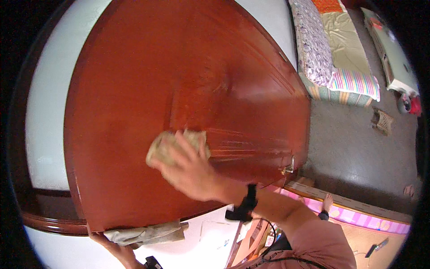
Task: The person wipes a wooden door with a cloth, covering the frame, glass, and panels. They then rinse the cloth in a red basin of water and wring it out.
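A reddish-brown wooden door [134, 84] with a moulded panel fills the middle of the view. My right hand [191, 168], somewhat blurred, presses a crumpled beige cloth [164, 148] against its face, fingers spread over the cloth. At the lower left, my left hand [116, 247] holds the door's edge near a corner, its fingertips partly hidden. A second, greyish cloth [151, 233] lies along that edge, touching my left hand. A metal door handle [289, 165] is on the door's right part. Black straps are on both wrists.
A sofa [336, 97] with patterned covers and a striped cushion stands at the upper right. Beyond it are a low pale cabinet [393, 57] and a small plastic stool [383, 121] on the grey floor. A bare foot [328, 201] is beside a pink-patterned strip [359, 218] near the threshold.
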The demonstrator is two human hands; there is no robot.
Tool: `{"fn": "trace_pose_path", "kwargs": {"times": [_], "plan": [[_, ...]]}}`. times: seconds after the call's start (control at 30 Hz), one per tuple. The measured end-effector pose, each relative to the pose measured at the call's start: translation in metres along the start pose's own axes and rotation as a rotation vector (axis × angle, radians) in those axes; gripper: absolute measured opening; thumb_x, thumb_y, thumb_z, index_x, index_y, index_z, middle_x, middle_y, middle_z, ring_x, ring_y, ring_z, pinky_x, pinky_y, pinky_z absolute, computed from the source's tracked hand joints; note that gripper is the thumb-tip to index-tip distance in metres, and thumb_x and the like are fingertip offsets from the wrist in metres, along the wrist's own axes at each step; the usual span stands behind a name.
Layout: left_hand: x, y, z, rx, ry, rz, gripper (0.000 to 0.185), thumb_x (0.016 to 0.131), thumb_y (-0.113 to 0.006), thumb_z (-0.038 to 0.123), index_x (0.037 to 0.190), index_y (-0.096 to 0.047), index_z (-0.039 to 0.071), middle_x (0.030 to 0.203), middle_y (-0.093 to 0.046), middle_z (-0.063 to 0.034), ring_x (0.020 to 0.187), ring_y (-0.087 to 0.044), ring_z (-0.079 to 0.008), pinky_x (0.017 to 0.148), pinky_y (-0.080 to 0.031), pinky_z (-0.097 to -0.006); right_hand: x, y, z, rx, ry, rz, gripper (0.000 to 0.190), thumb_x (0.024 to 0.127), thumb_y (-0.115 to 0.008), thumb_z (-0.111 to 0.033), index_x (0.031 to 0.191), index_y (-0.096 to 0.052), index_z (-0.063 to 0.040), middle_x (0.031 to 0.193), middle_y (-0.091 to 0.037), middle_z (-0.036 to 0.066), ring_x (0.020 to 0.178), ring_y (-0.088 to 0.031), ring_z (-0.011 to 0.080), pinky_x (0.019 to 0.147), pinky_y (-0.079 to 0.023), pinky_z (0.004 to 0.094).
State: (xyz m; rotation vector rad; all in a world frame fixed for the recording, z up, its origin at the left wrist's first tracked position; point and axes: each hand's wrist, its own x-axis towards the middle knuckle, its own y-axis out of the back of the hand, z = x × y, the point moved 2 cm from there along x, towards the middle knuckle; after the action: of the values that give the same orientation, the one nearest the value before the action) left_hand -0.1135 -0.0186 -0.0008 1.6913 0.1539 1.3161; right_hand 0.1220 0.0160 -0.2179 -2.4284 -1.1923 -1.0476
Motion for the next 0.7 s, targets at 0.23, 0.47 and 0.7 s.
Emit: {"fn": "trace_pose_path", "kwargs": {"times": [0.23, 0.47, 0.7], "plan": [[-0.004, 0.007, -0.014, 0.082, -0.056, 0.039, 0.077, 0.087, -0.067, 0.02, 0.152, -0.028, 0.009, 0.153, -0.035, -0.0149, 0.14, -0.036, -0.0293, 0.116, -0.029, -0.0485, -0.092, -0.047, 0.063, -0.127, -0.172, 0.255, 0.049, 0.094, -0.062, -0.023, 0.142, -0.052, -0.018, 0.154, -0.036, 0.016, 0.145, -0.025, 0.0464, 0.113, -0.018, 0.0688], [0.001, 0.028, -0.047, 0.007, -0.085, -0.005, 0.076, 0.096, -0.061, 0.03, 0.156, -0.022, 0.005, 0.157, -0.03, -0.0152, 0.143, -0.031, -0.0288, 0.119, -0.025, -0.0451, -0.295, -0.083, 0.273, -0.158, -0.842, 0.211, 0.052, 0.1, -0.047, -0.02, 0.149, -0.041, -0.005, 0.157, -0.035, 0.018, 0.14, -0.037, 0.0388, 0.114, -0.027, 0.0532], [0.013, 0.032, -0.052, 0.023, -0.137, 0.018, 0.081, 0.093, -0.058, 0.03, 0.16, -0.018, 0.01, 0.16, -0.028, -0.0189, 0.144, -0.034, -0.0347, 0.114, -0.036, -0.0488, -0.289, -0.067, 0.313, 0.015, -1.316, 0.399, 0.033, 0.103, -0.039, -0.019, 0.126, -0.056, -0.003, 0.134, -0.059, 0.02, 0.117, -0.059, 0.0459, 0.092, -0.048, 0.0525]]}}
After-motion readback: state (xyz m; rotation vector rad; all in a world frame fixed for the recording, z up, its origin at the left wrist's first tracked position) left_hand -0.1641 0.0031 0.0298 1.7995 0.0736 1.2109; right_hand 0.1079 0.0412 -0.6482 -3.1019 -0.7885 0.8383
